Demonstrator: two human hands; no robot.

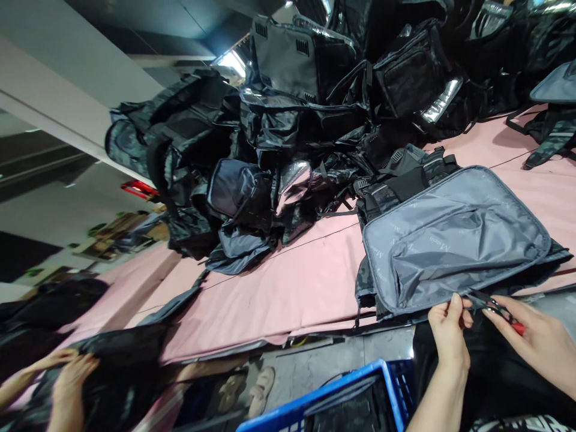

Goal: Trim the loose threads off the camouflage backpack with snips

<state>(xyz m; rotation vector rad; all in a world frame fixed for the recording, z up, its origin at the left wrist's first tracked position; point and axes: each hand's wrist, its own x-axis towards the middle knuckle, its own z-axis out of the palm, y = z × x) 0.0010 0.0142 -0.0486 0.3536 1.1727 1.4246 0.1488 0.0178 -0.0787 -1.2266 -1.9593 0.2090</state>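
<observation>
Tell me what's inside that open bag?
The open bag shows grey lining with a pocket, no goods visible. The pocket's inside is covered. The left hand pinches the bag's edge; the right hand holds snips.

Left hand (449, 336), right hand (537, 345), both bare

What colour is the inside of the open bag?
Grey, with faint printed words. The open bag shows its lining best in the head view.
</observation>
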